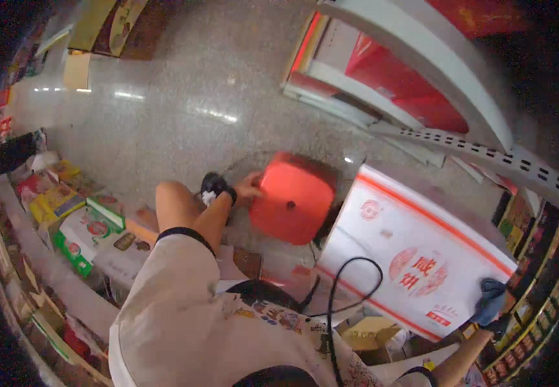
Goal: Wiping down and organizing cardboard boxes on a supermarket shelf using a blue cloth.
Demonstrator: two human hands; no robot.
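Observation:
My left hand (249,188) is at the left edge of a red plastic stool (291,205), its fingers curled against the seat. A dark band circles that wrist. The stool has a small hole in the middle of its seat and looks blurred. To its right leans a large white carton (405,251) with red stripes and red printing. At the carton's lower right corner, my right hand (501,323) is partly hidden by a dark blue cloth (489,302) that it seems to hold. The cloth lies against the carton's face.
White metal shelving (453,140) with red boxes stands at the upper right. Packaged goods (90,227) line the left. An open brown carton (371,334) sits below the white one. A black cable (330,314) loops before my shirt. A brown carton (115,29) is at the top left.

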